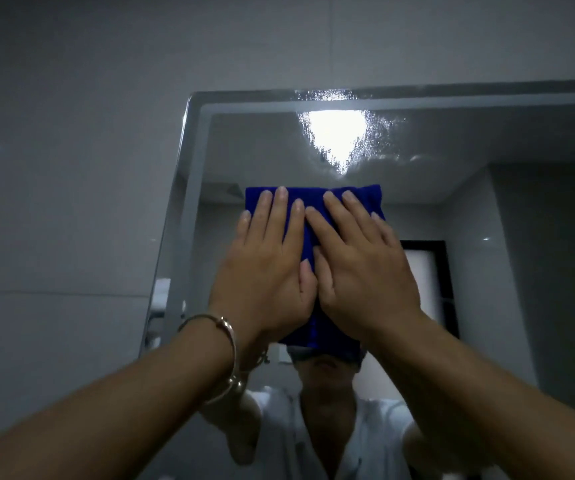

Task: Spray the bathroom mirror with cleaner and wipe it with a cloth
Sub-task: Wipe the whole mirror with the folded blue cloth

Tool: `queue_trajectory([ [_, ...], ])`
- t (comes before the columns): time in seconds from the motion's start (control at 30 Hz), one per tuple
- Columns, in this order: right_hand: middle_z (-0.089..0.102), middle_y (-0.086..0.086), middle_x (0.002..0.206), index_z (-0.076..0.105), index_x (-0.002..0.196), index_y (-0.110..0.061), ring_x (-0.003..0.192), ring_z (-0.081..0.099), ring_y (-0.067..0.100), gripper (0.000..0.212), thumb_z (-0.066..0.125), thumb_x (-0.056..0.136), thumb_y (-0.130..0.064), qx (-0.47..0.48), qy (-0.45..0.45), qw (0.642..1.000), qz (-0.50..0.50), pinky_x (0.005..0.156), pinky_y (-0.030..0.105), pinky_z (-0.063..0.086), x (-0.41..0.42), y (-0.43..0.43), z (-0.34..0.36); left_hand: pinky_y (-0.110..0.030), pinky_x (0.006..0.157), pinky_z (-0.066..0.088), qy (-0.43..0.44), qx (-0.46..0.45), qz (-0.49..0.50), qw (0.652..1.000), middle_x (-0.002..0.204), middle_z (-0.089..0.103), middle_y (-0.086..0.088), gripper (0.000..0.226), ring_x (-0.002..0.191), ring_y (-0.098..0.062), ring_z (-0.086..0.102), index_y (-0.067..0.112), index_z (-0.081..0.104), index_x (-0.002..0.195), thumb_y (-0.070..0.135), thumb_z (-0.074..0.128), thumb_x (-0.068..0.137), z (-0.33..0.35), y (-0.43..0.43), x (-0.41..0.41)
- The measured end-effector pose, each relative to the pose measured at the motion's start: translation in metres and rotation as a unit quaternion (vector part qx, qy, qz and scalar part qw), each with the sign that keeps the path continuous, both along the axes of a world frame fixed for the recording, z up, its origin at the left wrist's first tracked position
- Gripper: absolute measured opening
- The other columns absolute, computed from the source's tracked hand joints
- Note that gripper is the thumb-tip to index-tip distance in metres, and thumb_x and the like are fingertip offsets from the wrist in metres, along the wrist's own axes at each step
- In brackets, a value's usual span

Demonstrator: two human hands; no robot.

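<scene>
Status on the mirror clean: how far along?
Done: spraying, judging by the droplets beading near the top of the mirror; no spray bottle in view. In hand: left hand and right hand press the blue cloth flat on the glass, upper left area. Left: the wet patch above the cloth and the right side look unwiped.

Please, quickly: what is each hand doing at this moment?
Left hand: open, fingers flat, pressing the blue cloth against the mirror.
Right hand: open, flat on the same cloth beside the left.
</scene>
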State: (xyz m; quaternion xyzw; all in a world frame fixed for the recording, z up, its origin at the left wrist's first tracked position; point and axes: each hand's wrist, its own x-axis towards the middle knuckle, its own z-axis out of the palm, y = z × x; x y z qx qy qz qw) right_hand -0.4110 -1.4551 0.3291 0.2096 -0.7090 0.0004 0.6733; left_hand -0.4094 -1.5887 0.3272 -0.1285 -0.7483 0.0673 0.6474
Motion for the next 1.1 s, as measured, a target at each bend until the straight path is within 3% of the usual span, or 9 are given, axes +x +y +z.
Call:
queue_trajectory([
  [0.1, 0.020, 0.003, 0.156, 0.026, 0.147, -0.023, 0.144, 0.010, 0.018, 0.061, 0.017, 0.089, -0.039, -0.005, -0.004, 1.000, -0.009, 0.114, 0.036, 0.005, -0.001, 0.004, 0.035, -0.041, 0.115, 0.006, 0.004, 0.001, 0.013, 1.000, 0.156, 0.003, -0.017, 0.071, 0.144, -0.029, 0.003, 0.007, 0.006, 0.148, 0.039, 0.011, 0.085, 0.038, 0.003, -0.002],
  [0.43, 0.022, 0.002, 0.155, 0.025, 0.147, -0.024, 0.143, 0.011, 0.018, 0.050, 0.026, 0.097, -0.033, -0.051, 0.020, 0.998, -0.018, 0.114, 0.037, 0.010, -0.006, 0.014, 0.170, -0.043, 0.117, 0.007, -0.006, -0.006, -0.015, 1.000, 0.156, 0.005, -0.016, 0.061, 0.144, -0.027, 0.002, 0.007, 0.007, 0.148, 0.032, 0.024, 0.095, 0.174, 0.017, 0.001],
  [0.6, 0.020, 0.001, 0.156, 0.025, 0.147, -0.024, 0.144, 0.010, 0.018, 0.050, 0.026, 0.098, -0.033, -0.064, 0.033, 0.997, -0.009, 0.114, 0.038, 0.009, -0.009, 0.013, 0.167, -0.044, 0.116, 0.010, 0.029, -0.014, -0.031, 0.999, 0.155, 0.010, -0.016, 0.059, 0.143, -0.028, 0.006, 0.008, 0.013, 0.147, 0.032, 0.026, 0.095, 0.169, 0.016, -0.001],
  [1.1, 0.015, -0.001, 0.157, 0.022, 0.148, -0.025, 0.144, 0.004, 0.015, 0.052, 0.025, 0.097, -0.036, -0.072, 0.012, 0.997, -0.006, 0.115, 0.037, 0.001, -0.004, 0.018, 0.094, -0.041, 0.117, 0.003, -0.003, 0.002, -0.030, 1.000, 0.157, -0.001, -0.013, 0.060, 0.144, -0.025, -0.002, 0.011, 0.004, 0.149, 0.033, 0.023, 0.096, 0.099, 0.026, 0.003],
])
